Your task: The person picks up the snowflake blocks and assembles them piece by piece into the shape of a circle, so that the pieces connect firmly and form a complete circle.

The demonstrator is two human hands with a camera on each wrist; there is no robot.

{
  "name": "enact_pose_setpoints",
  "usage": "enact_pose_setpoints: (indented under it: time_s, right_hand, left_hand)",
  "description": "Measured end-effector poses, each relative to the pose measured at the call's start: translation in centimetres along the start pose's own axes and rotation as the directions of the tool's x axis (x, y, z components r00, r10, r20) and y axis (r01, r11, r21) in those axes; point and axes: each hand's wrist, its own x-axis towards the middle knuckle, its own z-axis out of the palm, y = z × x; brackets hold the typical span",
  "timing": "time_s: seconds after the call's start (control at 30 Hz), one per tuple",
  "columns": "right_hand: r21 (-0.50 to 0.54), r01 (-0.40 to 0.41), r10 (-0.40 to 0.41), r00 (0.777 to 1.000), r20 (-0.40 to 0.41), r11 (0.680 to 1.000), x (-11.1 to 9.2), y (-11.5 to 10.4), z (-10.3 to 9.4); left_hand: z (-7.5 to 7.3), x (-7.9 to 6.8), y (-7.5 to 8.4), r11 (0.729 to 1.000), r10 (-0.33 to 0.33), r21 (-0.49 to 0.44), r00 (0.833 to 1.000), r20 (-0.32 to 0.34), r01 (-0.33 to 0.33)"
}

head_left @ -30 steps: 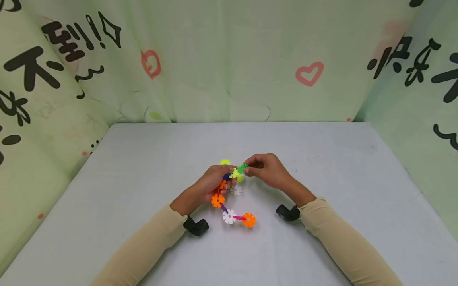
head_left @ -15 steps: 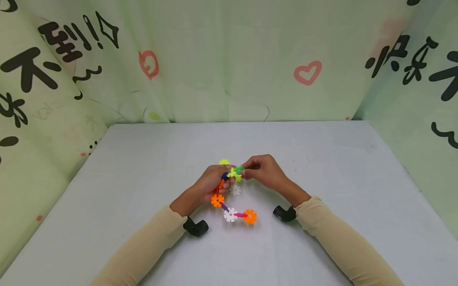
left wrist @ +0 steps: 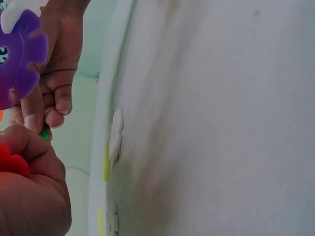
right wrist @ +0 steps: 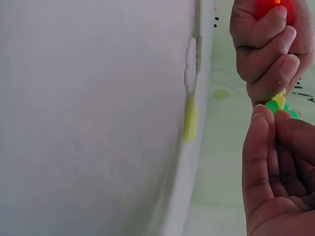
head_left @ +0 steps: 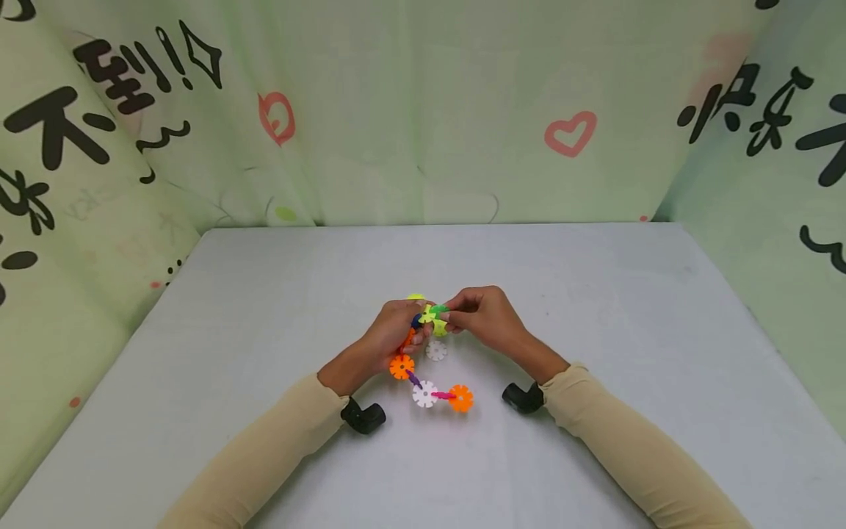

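My left hand (head_left: 386,334) grips a chain of slotted plastic snowflake discs. From it hang an orange disc (head_left: 402,366), a purple disc (left wrist: 34,46), a white disc (head_left: 425,394), a pink disc (head_left: 443,395) and an end orange disc (head_left: 461,398). A red disc (right wrist: 275,10) shows in the left fist, and a dark blue disc (head_left: 416,321) lies by its fingers. At the chain's upper end is a yellow disc (head_left: 427,314). My right hand (head_left: 490,314) pinches a green disc (head_left: 439,311) between thumb and fingers, its edge right at the yellow disc.
Beyond the hands, loose discs lie on the white table (head_left: 595,294): a white disc (head_left: 436,350), a yellow disc (head_left: 440,328) and another yellow disc (head_left: 416,297). Black wrist mounts (head_left: 363,417) stick out from both sleeves. A printed curtain (head_left: 423,132) surrounds the table.
The right hand has moved a little left, bringing the green disc from the yellow disc's upper right edge to closer against it. The hanging end of the chain has swung slightly; the left hand keeps its grip.
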Motion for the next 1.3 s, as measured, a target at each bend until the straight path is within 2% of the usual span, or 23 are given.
enact_pose_setpoints:
  time_s: [0.23,0.4,0.6,0.8,0.9,1.0,1.17,1.3]
  right_hand:
    - [-0.135,0.016,-0.009,0.999,0.051,0.991,0.0,0.6,-0.6]
    - [-0.216,-0.005,0.033,0.991,0.126,0.976,0.4,1.0,-0.9]
    - [-0.252,-0.002,0.044,0.987,0.158,0.968,1.1,0.8,-1.0]
    - [-0.280,-0.030,0.105,0.960,0.259,0.960,2.0,1.0,-0.6]
    - [-0.302,-0.006,0.099,0.951,0.293,0.953,2.2,1.0,-0.3]
    - [-0.336,0.009,0.099,0.947,0.305,0.942,2.3,0.9,0.0]
    - [-0.430,0.018,0.127,0.944,0.306,0.903,2.1,0.7,0.1]
    - [-0.458,0.009,0.156,0.934,0.322,0.889,2.1,0.6,0.2]
  left_hand:
    - [0.4,0.3,0.2,1.000,-0.025,0.016,0.999,-0.033,0.025]
    - [-0.1,0.2,0.4,0.999,-0.030,-0.016,0.997,-0.076,0.029]
    - [-0.8,0.0,0.6,0.998,-0.056,-0.039,0.994,-0.095,0.052]
    - [-1.4,-0.3,0.6,0.996,-0.066,-0.065,0.993,-0.098,0.059]
    - [-1.5,-0.5,0.6,0.996,-0.052,-0.070,0.995,-0.088,0.046]
    - [-1.5,-0.6,0.6,0.999,-0.036,-0.016,0.995,-0.091,0.034]
    - [-1.6,-0.6,0.3,0.995,0.005,0.102,0.995,-0.096,0.005]
    - [-1.7,-0.7,0.1,0.991,0.025,0.134,0.995,-0.094,-0.012]
